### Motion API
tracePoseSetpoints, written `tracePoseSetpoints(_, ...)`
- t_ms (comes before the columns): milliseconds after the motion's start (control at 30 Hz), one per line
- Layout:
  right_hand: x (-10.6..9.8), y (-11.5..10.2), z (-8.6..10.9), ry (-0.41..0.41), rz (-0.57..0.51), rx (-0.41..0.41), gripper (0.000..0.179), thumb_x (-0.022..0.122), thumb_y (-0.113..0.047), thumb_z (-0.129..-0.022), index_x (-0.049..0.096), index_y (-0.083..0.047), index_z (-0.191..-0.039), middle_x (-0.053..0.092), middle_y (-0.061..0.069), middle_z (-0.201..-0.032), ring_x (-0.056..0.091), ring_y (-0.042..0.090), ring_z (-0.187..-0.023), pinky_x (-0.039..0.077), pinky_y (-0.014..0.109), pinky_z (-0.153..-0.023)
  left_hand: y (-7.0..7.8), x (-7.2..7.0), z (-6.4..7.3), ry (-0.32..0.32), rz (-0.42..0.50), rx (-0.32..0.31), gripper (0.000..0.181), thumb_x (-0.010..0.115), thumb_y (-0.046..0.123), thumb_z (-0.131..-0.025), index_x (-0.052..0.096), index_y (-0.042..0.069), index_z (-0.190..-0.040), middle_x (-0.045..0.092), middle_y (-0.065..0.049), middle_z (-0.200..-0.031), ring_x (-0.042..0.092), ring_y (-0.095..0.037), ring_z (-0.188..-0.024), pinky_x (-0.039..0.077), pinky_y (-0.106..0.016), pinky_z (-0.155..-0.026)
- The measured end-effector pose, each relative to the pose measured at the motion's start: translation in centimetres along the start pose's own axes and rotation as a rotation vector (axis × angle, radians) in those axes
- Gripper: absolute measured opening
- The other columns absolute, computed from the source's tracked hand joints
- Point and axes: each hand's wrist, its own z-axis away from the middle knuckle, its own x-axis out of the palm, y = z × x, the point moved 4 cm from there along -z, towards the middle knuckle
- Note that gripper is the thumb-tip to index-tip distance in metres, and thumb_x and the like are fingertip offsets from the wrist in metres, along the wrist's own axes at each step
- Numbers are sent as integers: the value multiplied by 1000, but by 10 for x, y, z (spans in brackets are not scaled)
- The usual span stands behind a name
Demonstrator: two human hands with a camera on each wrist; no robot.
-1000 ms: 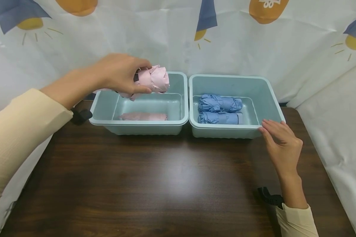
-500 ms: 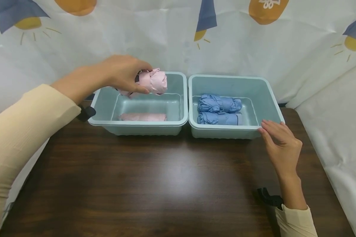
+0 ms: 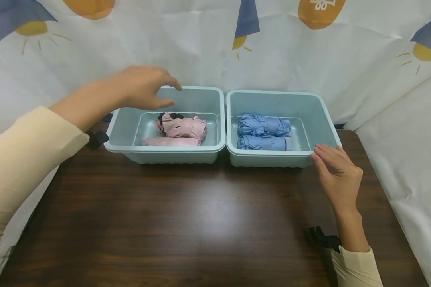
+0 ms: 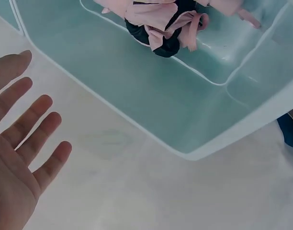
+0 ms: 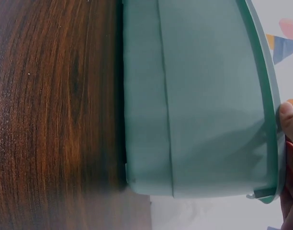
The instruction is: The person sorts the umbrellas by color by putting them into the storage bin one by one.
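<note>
My left hand (image 3: 147, 87) is above the left light-blue plastic bin (image 3: 172, 149), fingers spread and holding nothing. Below it lies a loosely wrapped pink folding umbrella (image 3: 183, 126), its black underside showing at one end. A second pink umbrella (image 3: 170, 142), rolled tighter, lies along the bin's front wall. In the left wrist view the spread left hand (image 4: 22, 139) is outside the rim, apart from the wrapped umbrella (image 4: 156, 19). My right hand (image 3: 341, 175) pinches the front right corner of the right bin (image 3: 269, 153), with the thumb (image 5: 289, 120) on the rim's outer side.
Two blue folded umbrellas (image 3: 263, 133) lie side by side in the right bin. Both bins stand close together at the back of a dark wooden table (image 3: 201, 223). A white patterned curtain (image 3: 201, 48) hangs right behind them.
My left hand has let go of the wrapped pink umbrella, which now lies in the left bin behind the other pink one. The right hand has stayed on the right bin's corner.
</note>
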Motion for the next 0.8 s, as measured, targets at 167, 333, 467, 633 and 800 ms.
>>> tracePoseSetpoints(167, 0, 0, -3, 1, -3, -15, 37, 87, 9, -79, 82, -5, -113, 80, 23, -111, 66, -18, -113, 44, 32, -124, -5, 1, 7, 34, 19, -20, 50, 62, 38, -104, 61, 17, -148, 58, -20, -155, 57, -48, -138, 48, -72, -105)
tracePoseSetpoints(333, 0, 0, -5, 8, -7, -33, 34, 86, 9, -80, 82, -3, -112, 80, 24, -109, 66, -18, -113, 45, 31, -124, -7, -2, 14, 81, 30, -52, 54, 59, 41, -105, 56, 15, -153, 55, -19, -159, 51, -46, -146, 47, -72, -109)
tracePoseSetpoints(467, 1, 1, -4, 6, -3, -30, 34, 86, 8, -80, 82, -3, -112, 80, 23, -109, 66, -18, -113, 45, 29, -123, -7, -2, 23, 95, 38, -77, 56, 58, 41, -106, 54, 14, -155, 55, -21, -159, 50, -47, -146, 44, -72, -112)
tracePoseSetpoints(633, 1, 3, -4, 12, -8, -30, 33, 86, 10, -80, 83, -2, -110, 80, 25, -107, 66, -18, -112, 45, 28, -123, -3, -2, 36, 140, 45, -75, 55, 58, 34, -106, 54, 11, -155, 58, -24, -155, 53, -48, -142, 44, -72, -112)
tracePoseSetpoints(800, -2, 6, -3, 15, 5, -39, 34, 86, 11, -79, 82, -1, -110, 80, 26, -107, 65, -19, -112, 44, 26, -123, 4, 2, 48, 204, 53, -73, 54, 59, 35, -106, 54, 14, -155, 61, -22, -152, 56, -47, -139, 46, -70, -110)
